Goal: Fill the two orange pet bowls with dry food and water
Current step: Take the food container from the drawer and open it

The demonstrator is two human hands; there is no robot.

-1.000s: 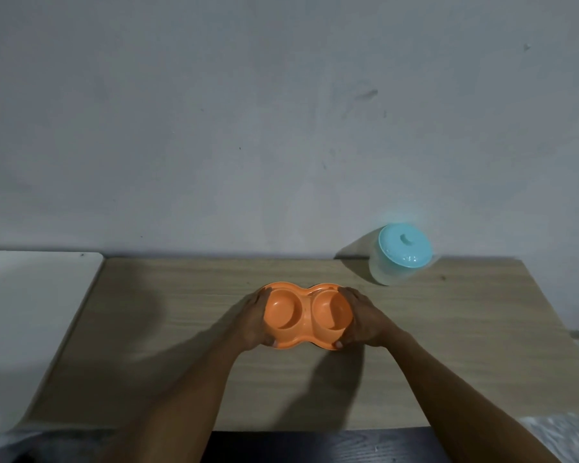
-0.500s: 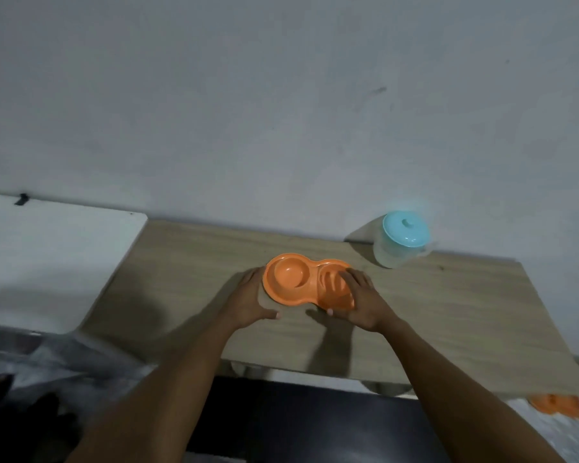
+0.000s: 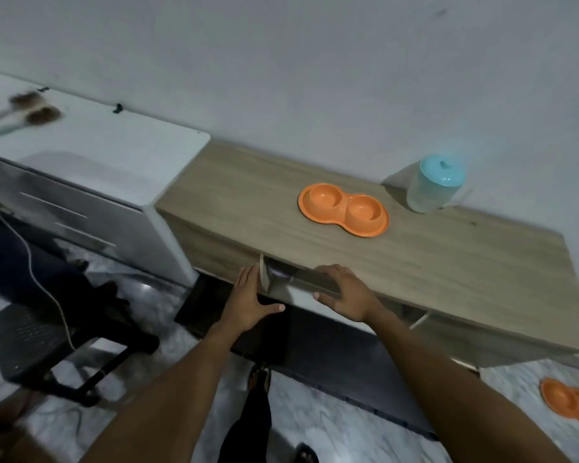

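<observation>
An orange double pet bowl (image 3: 343, 208) lies on the wooden cabinet top (image 3: 448, 262), both cups empty. To its right, by the wall, stands a clear jug with a blue lid (image 3: 432, 185). My hands are at the cabinet's front edge, well in front of the bowl. My left hand (image 3: 253, 297) holds the edge of a thin cabinet door (image 3: 264, 274) that stands ajar. My right hand (image 3: 345, 292) curls over the top edge of the neighbouring door (image 3: 311, 282). The inside of the cabinet is dark and hidden.
A second orange double bowl (image 3: 572, 401) lies on the marble floor at the lower right. A white drawer unit (image 3: 97, 152) with two brushes (image 3: 30, 111) adjoins the cabinet on the left. A black chair (image 3: 47, 342) and a white cable stand to the left.
Both hands have let go of the orange double bowl, left on the cabinet top, and dropped to the cabinet doors at the front edge. My view has pulled back and tilted down.
</observation>
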